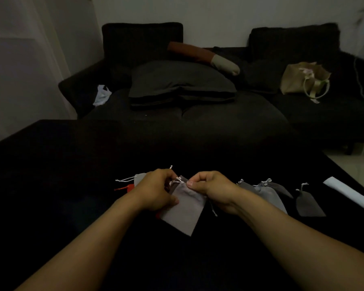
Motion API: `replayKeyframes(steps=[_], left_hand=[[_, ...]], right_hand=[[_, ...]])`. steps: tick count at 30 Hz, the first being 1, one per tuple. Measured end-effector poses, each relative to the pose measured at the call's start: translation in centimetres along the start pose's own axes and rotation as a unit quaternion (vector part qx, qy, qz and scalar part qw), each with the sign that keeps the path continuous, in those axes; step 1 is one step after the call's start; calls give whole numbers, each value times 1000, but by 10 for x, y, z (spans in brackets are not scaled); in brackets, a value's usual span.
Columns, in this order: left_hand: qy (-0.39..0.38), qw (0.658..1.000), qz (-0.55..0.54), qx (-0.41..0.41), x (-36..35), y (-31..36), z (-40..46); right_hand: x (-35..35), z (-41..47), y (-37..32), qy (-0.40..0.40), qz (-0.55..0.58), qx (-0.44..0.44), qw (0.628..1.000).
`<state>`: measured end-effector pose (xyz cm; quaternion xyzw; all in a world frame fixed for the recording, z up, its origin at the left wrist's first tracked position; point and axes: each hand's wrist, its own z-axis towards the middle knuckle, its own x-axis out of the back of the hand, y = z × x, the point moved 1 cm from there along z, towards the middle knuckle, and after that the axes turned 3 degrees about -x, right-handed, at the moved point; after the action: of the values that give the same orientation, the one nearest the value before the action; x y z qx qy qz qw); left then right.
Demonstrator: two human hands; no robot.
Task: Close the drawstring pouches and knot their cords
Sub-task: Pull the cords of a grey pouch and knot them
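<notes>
A light grey drawstring pouch (184,208) lies tilted on the black table between my hands, its gathered mouth pointing away from me. My left hand (156,191) pinches the white cord (177,181) at the mouth's left side. My right hand (212,190) pinches the cord on the right side, thumb against the pouch top. Behind my left hand lie another grey pouch (139,177) with a loose white cord and a red pouch (129,187), both partly hidden.
Three grey pouches (271,193), (282,187), (308,203) lie in a row right of my right hand. A white folded strip (349,193) sits near the table's right edge. A dark sofa (198,97) with cushions and a beige bag (305,79) stands beyond the table.
</notes>
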<state>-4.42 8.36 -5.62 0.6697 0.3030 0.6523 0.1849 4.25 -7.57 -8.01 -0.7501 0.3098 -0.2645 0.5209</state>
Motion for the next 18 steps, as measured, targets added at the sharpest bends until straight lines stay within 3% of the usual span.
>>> replayKeyframes(steps=[7,14,16,18], left_hand=[[-31,997,69,29,2,-1,-3],[-71,986,95,114,10,0,-6],[-21,985,129,114,19,4,-7],[41,995,13,88,29,20,-10]], right_hand=[[2,-2,-1,-60,109,-59,990],[13,-4,-24,165,48,62,983],[24,-10,-35,189,23,102,976],[29,-20,-46,156,10,133,979]])
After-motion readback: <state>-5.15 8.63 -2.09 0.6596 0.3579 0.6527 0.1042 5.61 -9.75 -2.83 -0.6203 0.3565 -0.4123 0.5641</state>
